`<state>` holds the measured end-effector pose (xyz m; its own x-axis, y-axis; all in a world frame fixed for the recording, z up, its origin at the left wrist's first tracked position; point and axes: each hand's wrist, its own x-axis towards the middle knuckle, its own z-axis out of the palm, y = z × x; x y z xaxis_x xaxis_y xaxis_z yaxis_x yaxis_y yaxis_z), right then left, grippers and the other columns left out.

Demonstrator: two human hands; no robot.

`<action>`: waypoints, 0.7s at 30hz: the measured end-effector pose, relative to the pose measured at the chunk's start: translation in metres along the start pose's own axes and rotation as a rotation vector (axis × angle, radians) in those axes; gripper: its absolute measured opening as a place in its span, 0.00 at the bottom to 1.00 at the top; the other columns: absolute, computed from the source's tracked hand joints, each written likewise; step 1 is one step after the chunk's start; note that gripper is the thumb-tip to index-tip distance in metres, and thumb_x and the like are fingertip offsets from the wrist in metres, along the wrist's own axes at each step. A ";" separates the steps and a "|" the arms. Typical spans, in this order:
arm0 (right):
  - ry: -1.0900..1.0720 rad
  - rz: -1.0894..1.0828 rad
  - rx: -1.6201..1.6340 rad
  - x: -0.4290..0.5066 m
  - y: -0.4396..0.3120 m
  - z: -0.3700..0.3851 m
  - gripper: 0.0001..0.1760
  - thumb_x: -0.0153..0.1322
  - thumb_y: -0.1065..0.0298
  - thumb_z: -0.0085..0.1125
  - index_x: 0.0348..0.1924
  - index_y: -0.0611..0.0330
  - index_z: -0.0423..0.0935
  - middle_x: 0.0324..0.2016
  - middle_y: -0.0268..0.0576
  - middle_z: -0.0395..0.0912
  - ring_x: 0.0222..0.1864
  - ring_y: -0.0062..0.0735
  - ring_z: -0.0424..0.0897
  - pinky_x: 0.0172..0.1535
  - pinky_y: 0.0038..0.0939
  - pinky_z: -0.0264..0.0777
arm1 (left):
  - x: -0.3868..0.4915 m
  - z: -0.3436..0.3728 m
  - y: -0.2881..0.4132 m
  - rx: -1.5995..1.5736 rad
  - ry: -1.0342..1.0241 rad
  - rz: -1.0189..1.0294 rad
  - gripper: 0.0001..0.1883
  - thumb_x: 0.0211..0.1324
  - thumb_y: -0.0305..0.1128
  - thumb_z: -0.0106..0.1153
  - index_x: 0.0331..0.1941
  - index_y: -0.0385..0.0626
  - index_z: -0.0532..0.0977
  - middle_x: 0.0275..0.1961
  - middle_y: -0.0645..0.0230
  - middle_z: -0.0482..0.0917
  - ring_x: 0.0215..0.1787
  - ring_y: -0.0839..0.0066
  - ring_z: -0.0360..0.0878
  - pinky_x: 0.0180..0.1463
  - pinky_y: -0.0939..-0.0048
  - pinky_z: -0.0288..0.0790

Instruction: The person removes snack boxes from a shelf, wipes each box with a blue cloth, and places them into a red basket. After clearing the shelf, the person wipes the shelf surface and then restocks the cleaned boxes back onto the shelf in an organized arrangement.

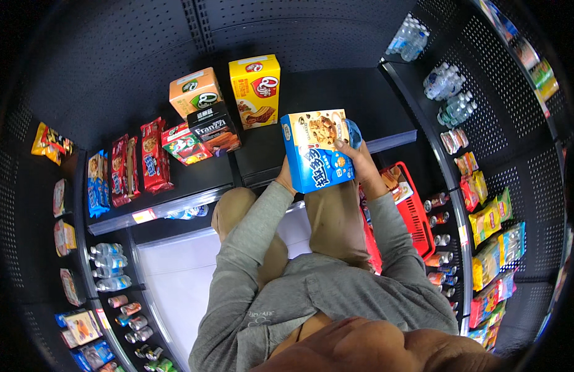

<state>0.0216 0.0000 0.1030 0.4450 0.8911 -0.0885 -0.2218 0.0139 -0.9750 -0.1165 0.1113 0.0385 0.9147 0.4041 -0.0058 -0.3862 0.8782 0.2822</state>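
Note:
Both my hands hold a blue and cream cookie box (322, 153) over the front edge of a black shelf. My left hand (285, 176) grips its left side, the fingers mostly hidden behind it. My right hand (357, 160) has its thumb on the box's front face; a round blue thing (353, 134) shows behind the box near these fingers. Left of the box, a tall yellow cake box (256, 93) stands on the shelf. Beside it are an orange box (195, 92), a black Franzzi box (215, 128) and a red and green box (187, 144).
Red cookie packs (155, 156) and blue packs (98, 182) stand at the shelf's left. A red basket (422, 223) holding goods is by my right arm. Side shelves carry water bottles (111, 260), cans (442, 240) and snack bags (485, 223). A price rail (163, 211) edges the shelf.

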 end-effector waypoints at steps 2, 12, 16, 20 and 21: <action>-0.054 -0.034 0.024 -0.001 -0.002 -0.004 0.39 0.69 0.59 0.69 0.67 0.71 0.63 0.57 0.56 0.76 0.58 0.41 0.79 0.61 0.38 0.74 | -0.001 0.003 -0.001 0.027 0.004 -0.011 0.34 0.75 0.57 0.33 0.74 0.47 0.57 0.72 0.52 0.66 0.71 0.56 0.70 0.71 0.51 0.69; 0.130 -0.094 0.246 -0.021 -0.006 0.001 0.38 0.65 0.66 0.71 0.65 0.66 0.66 0.57 0.52 0.77 0.56 0.38 0.80 0.60 0.37 0.74 | -0.003 0.017 -0.004 0.208 0.186 -0.074 0.31 0.76 0.53 0.38 0.71 0.45 0.63 0.69 0.55 0.72 0.67 0.61 0.74 0.68 0.59 0.72; 0.248 -0.248 0.135 -0.015 -0.017 -0.019 0.37 0.63 0.72 0.74 0.62 0.67 0.67 0.53 0.51 0.79 0.52 0.38 0.82 0.56 0.36 0.77 | 0.009 -0.005 0.003 0.212 0.275 0.086 0.30 0.74 0.57 0.40 0.65 0.43 0.68 0.56 0.59 0.80 0.60 0.64 0.78 0.65 0.59 0.71; 0.440 -0.597 -0.461 -0.015 -0.010 -0.016 0.43 0.62 0.74 0.73 0.66 0.72 0.61 0.55 0.55 0.76 0.56 0.42 0.78 0.59 0.35 0.72 | 0.002 0.015 -0.001 0.499 0.062 0.210 0.35 0.75 0.61 0.32 0.74 0.49 0.55 0.70 0.64 0.66 0.69 0.69 0.64 0.71 0.60 0.59; 0.439 -0.665 -0.614 -0.019 -0.004 -0.004 0.44 0.62 0.73 0.73 0.67 0.72 0.60 0.58 0.58 0.73 0.59 0.45 0.76 0.61 0.37 0.70 | 0.000 0.013 -0.004 0.570 0.087 0.247 0.37 0.74 0.63 0.30 0.76 0.50 0.52 0.74 0.62 0.61 0.75 0.65 0.58 0.76 0.57 0.53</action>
<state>0.0176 -0.0184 0.1082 0.6239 0.5397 0.5653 0.6183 0.1015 -0.7794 -0.1132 0.1043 0.0500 0.7842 0.6181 0.0541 -0.4393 0.4914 0.7520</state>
